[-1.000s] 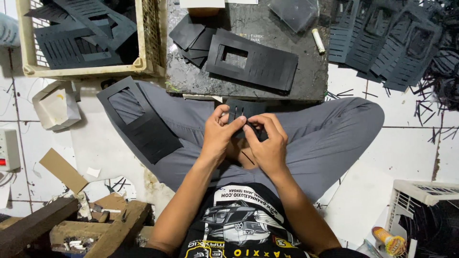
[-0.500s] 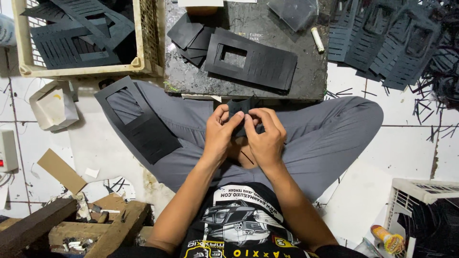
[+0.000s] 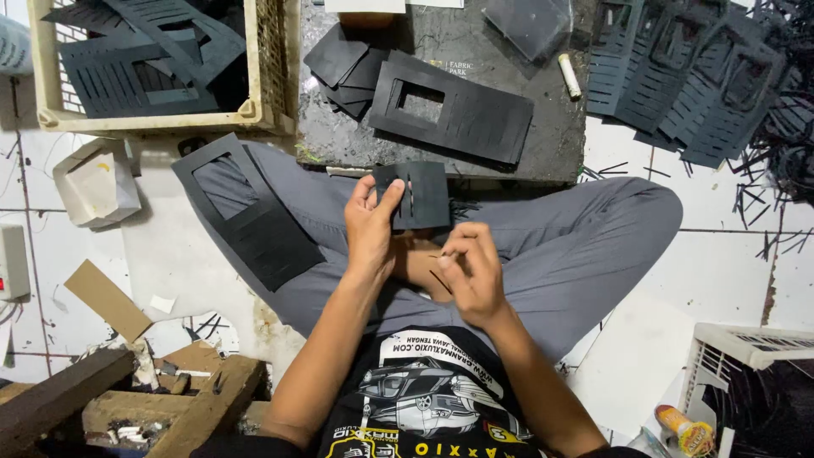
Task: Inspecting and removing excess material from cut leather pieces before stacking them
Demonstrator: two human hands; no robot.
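- Black card [image 3: 421, 195] with narrow slits, held by the left hand [image 3: 370, 227].
- Grey trousers [image 3: 585, 237].
- Black shirt [image 3: 424, 399] with a white, yellow and grey car print.
- Cream crate [image 3: 271, 76] filled with dark slotted sheets [image 3: 127, 72].
- Dark speckled slab [image 3: 551, 127].
- White tiled floor [image 3: 721, 203] with dark grout lines.
- Brown cardboard scrap [image 3: 108, 298].

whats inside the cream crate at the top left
The cream crate holds a loose pile of dark slotted sheets, overlapping at angles. The sheets cover its bottom, so anything under them is hidden, and the frame's top edge cuts off the crate's far side.
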